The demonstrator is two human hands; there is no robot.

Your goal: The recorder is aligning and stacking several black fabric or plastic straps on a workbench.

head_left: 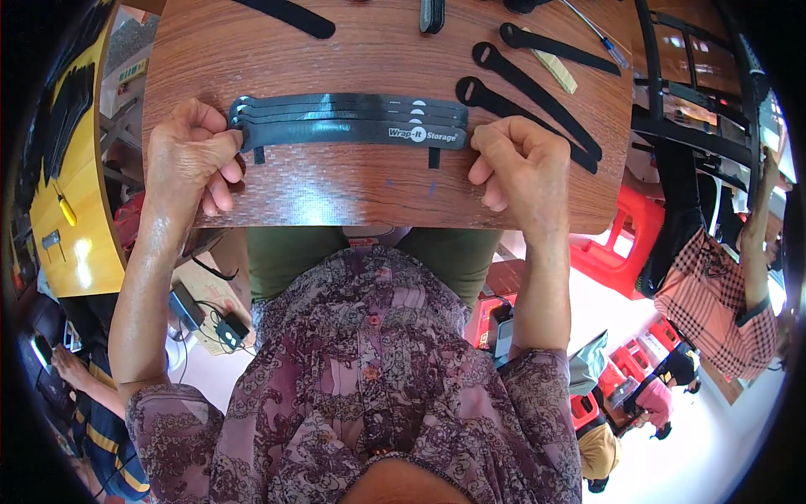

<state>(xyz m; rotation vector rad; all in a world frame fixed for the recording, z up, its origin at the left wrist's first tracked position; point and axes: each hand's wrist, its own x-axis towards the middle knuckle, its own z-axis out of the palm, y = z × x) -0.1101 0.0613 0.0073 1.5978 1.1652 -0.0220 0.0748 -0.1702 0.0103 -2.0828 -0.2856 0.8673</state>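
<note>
Several dark grey storage straps [344,130] with white printing lie in a fanned, overlapping stack across the wooden table. My left hand [189,155] pinches the left end of the stack between thumb and forefinger, its other fingers curled below. At the opposite end my right hand [522,160] is closed, thumb and forefinger pinched at the right tip of the lowest strap. Under the stack's near edge, a black tape mark [259,155] shows at the left and another black tape mark [434,159] at the right.
Loose black slotted straps [537,92] lie far right, beside a yellowish strip [556,70] and a screwdriver [606,42]. One more black strap [290,15] lies far left. A yellow table [80,244] stands left, a red stool [621,244] right. Other people sit on both sides.
</note>
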